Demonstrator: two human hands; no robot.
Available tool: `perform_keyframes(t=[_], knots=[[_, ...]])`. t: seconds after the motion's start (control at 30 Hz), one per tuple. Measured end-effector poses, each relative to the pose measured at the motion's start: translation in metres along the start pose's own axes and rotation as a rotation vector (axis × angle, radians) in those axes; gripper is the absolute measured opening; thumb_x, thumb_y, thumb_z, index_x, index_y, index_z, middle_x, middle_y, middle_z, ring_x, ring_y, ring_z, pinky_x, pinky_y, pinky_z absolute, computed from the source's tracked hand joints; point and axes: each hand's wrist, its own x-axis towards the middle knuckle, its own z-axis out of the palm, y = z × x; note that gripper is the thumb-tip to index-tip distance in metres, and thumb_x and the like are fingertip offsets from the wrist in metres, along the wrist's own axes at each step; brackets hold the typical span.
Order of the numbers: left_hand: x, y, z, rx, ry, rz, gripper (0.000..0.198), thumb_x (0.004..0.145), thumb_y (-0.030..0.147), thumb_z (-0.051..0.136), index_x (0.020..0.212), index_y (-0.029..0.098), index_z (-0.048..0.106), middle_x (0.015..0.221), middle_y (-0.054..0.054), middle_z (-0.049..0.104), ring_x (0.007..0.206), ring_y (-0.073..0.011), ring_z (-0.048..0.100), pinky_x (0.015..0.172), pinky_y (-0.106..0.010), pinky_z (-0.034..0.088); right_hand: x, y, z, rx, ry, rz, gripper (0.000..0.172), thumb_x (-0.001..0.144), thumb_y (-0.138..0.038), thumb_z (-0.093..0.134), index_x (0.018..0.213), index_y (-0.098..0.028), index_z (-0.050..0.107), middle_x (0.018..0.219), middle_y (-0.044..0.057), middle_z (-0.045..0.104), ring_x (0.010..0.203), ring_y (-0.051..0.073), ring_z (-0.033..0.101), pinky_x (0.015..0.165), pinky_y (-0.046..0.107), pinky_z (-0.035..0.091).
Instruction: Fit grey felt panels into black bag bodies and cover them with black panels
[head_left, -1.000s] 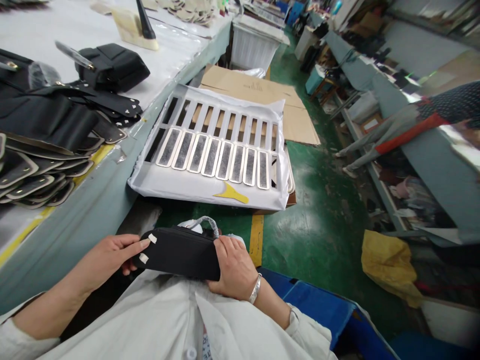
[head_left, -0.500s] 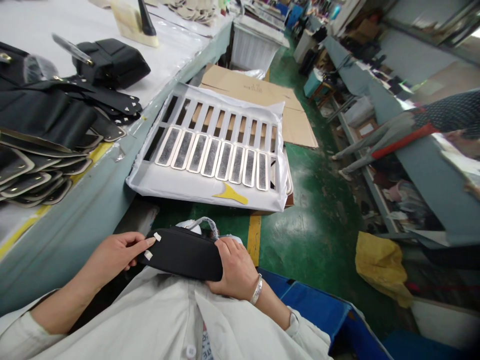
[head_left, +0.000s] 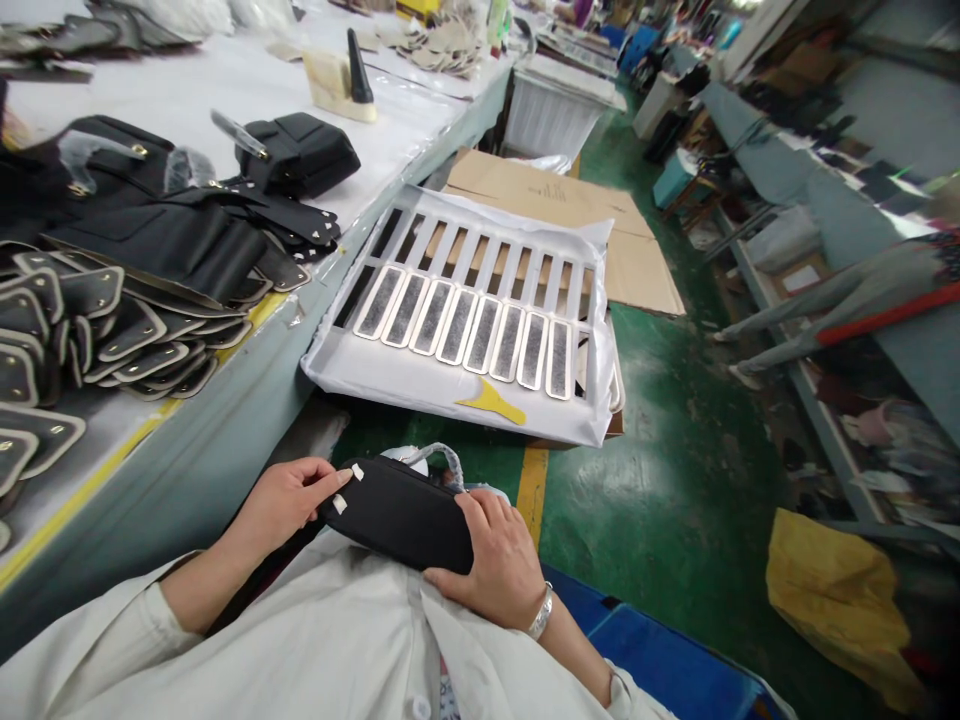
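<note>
A black handbag (head_left: 409, 515) with a plastic-wrapped handle (head_left: 448, 462) lies over my lap, its long flat black face turned up. Two small white tabs (head_left: 358, 472) sit near the left end of that face. My left hand (head_left: 289, 500) pinches at the upper tab, thumb and forefinger together at the bag's left end. Around the right end of the bag, my right hand (head_left: 496, 555) is wrapped, with its thumb on the near side and fingers over the far edge. The underside of the bag is hidden.
On the table at left lie black bags (head_left: 296, 155) and stacked pale-edged black flaps (head_left: 142, 330). Ahead, a white-covered rack (head_left: 390, 365) holds several dark strips and a yellow piece (head_left: 491, 402). Cardboard (head_left: 645, 265) lies beyond; a person's legs (head_left: 795, 320) show at right.
The view has swung left, so everything sits further right and more of the table shows. Both hands keep the same hold on the handbag.
</note>
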Motion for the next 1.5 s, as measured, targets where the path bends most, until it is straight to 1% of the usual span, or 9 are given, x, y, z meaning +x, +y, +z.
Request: perform_keyframes(t=[0.1, 0.23, 0.47, 0.6, 0.73, 0.9, 1.07, 1.27, 1.5], knots=[[0.001, -0.001, -0.001, 0.008, -0.009, 0.016, 0.041, 0.071, 0.059, 0.060, 0.064, 0.018, 0.058, 0.045, 0.006, 0.048, 0.041, -0.0098, 0.042, 0.043, -0.020, 0.032, 0.002, -0.003, -0.001, -0.007, -0.006, 0.007, 0.069, 0.062, -0.052, 0.071, 0.117, -0.017, 0.051, 0.114, 0.012, 0.053, 0.103, 0.030, 0.050, 0.088, 0.046, 0.042], [0.002, 0.001, -0.004, 0.038, -0.004, 0.038, 0.042, 0.070, 0.058, 0.061, 0.062, 0.018, 0.056, 0.045, 0.006, 0.047, 0.041, -0.0094, 0.042, 0.042, -0.020, 0.032, 0.003, -0.004, -0.001, -0.011, -0.003, 0.010, 0.069, 0.061, -0.050, 0.072, 0.118, -0.016, 0.052, 0.114, 0.013, 0.054, 0.103, 0.030, 0.050, 0.087, 0.046, 0.043], [0.007, 0.002, -0.014, 0.037, -0.128, -0.007, 0.037, 0.073, 0.053, 0.056, 0.067, 0.017, 0.056, 0.043, 0.006, 0.044, 0.038, -0.0092, 0.038, 0.038, -0.019, 0.027, 0.001, 0.000, 0.005, -0.058, 0.034, -0.020, 0.068, 0.062, -0.046, 0.072, 0.119, -0.016, 0.052, 0.115, 0.014, 0.054, 0.104, 0.031, 0.052, 0.088, 0.048, 0.045], [0.009, 0.005, -0.020, 0.018, -0.154, 0.085, 0.031, 0.072, 0.047, 0.058, 0.063, 0.017, 0.059, 0.047, 0.004, 0.047, 0.042, -0.0100, 0.040, 0.041, -0.021, 0.028, 0.001, 0.002, 0.007, -0.071, 0.073, -0.054, 0.068, 0.062, -0.047, 0.071, 0.120, -0.018, 0.051, 0.114, 0.014, 0.054, 0.103, 0.032, 0.053, 0.086, 0.049, 0.047], [0.013, 0.004, -0.026, 0.047, -0.155, 0.189, 0.026, 0.071, 0.040, 0.060, 0.059, 0.017, 0.061, 0.053, 0.002, 0.054, 0.051, -0.0122, 0.045, 0.049, -0.023, 0.033, 0.003, 0.002, 0.007, -0.084, 0.055, -0.055, 0.067, 0.062, -0.045, 0.072, 0.120, -0.019, 0.050, 0.115, 0.014, 0.054, 0.103, 0.032, 0.054, 0.085, 0.048, 0.048], [0.016, 0.007, -0.030, 0.068, -0.199, 0.209, 0.024, 0.071, 0.037, 0.059, 0.059, 0.016, 0.062, 0.057, 0.002, 0.058, 0.057, -0.0139, 0.050, 0.056, -0.024, 0.036, 0.005, 0.002, 0.007, -0.119, 0.048, -0.072, 0.068, 0.062, -0.045, 0.072, 0.120, -0.019, 0.049, 0.114, 0.013, 0.054, 0.102, 0.031, 0.055, 0.085, 0.048, 0.050], [0.020, 0.011, -0.033, 0.135, -0.217, 0.232, 0.026, 0.072, 0.039, 0.058, 0.058, 0.017, 0.060, 0.055, 0.003, 0.057, 0.056, -0.0139, 0.049, 0.054, -0.024, 0.034, 0.008, 0.004, 0.008, -0.155, 0.065, -0.114, 0.068, 0.064, -0.046, 0.071, 0.120, -0.017, 0.047, 0.114, 0.014, 0.053, 0.103, 0.031, 0.055, 0.085, 0.047, 0.051], [0.025, 0.010, -0.038, 0.175, -0.261, 0.308, 0.025, 0.072, 0.037, 0.058, 0.059, 0.016, 0.061, 0.055, 0.003, 0.057, 0.056, -0.0129, 0.049, 0.054, -0.023, 0.031, 0.010, 0.003, 0.009, -0.197, 0.055, -0.135, 0.068, 0.066, -0.048, 0.070, 0.120, -0.016, 0.046, 0.112, 0.015, 0.053, 0.102, 0.030, 0.055, 0.083, 0.046, 0.052], [0.028, 0.014, -0.038, 0.238, -0.274, 0.311, 0.022, 0.069, 0.032, 0.059, 0.054, 0.016, 0.056, 0.047, 0.006, 0.043, 0.050, -0.0100, 0.040, 0.051, -0.022, 0.026, 0.008, 0.007, 0.011, -0.220, 0.035, -0.144, 0.068, 0.068, -0.054, 0.066, 0.120, -0.014, 0.046, 0.113, 0.015, 0.053, 0.103, 0.030, 0.055, 0.082, 0.045, 0.053]])
